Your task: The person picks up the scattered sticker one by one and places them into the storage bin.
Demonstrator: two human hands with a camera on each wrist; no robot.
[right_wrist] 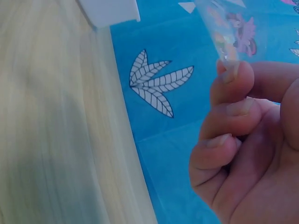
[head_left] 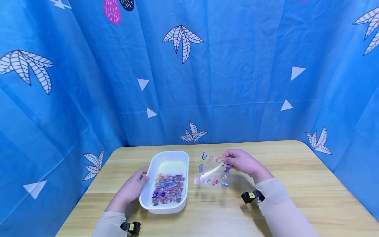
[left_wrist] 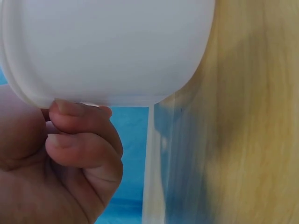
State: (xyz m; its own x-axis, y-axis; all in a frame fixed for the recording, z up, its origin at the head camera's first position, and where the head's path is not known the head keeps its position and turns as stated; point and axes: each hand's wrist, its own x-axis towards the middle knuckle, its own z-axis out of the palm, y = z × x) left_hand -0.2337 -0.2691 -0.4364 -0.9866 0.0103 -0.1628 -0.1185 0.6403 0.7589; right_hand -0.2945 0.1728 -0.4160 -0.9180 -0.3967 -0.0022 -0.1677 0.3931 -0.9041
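Note:
My left hand (head_left: 132, 187) grips the left side of a white plastic tub (head_left: 171, 162), its fingers curled at the rim. Inside the tub lies a layer of small multicoloured pieces like stickers (head_left: 169, 188), at the near end. To the right of the tub, my right hand (head_left: 245, 164) pinches the upper right corner of a clear plastic sheet (head_left: 211, 171) with small colourful cartoon stickers along its edges. Light glares across the sheet's middle. In the right wrist view a pink-purple figure (right_wrist: 244, 35) shows on the sheet above my fingertips (right_wrist: 231, 74).
Both the tub and my hands are over a light wooden table (head_left: 296, 171). A blue curtain (head_left: 237, 82) with white leaf prints hangs behind the table and at both sides. Black straps with small devices (head_left: 251, 196) sit on both wrists.

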